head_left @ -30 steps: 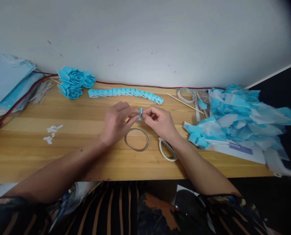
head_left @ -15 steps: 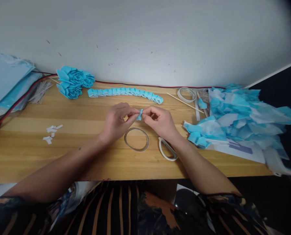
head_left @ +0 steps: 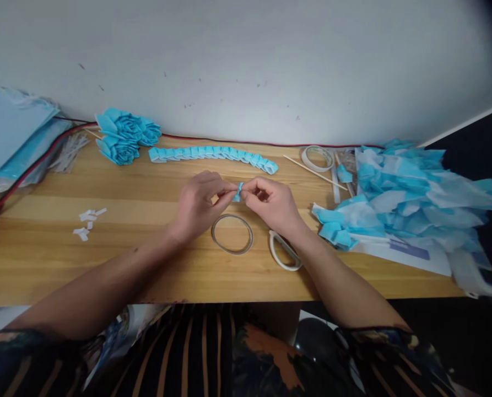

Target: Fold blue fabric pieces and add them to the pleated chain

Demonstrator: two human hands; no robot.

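Observation:
Between my two hands is a small folded piece of blue paper (head_left: 238, 193), held just above the table. My left hand (head_left: 204, 199) pinches its left side between thumb and forefinger. The fingertips of my right hand (head_left: 271, 203) are closed on its right side; they partly hide it. Behind the hands lies a long row of folded blue paper pieces (head_left: 212, 153), overlapping one another. A thin tape ring (head_left: 232, 234) rests in front of my hands. Beside my right wrist is a white tape roll (head_left: 285, 251), partly covered by the forearm.
Blue paper flowers (head_left: 125, 135) lie at the back left, near packs of blue sheets (head_left: 14, 127). White scraps (head_left: 86, 223) are at left. A wooden stick (head_left: 312, 171) and another tape roll (head_left: 318, 159) sit at back right, beside crumpled blue paper (head_left: 415, 193).
The view has shifted very slightly. Both hands keep nearly the same pose, still pinching the small blue paper piece.

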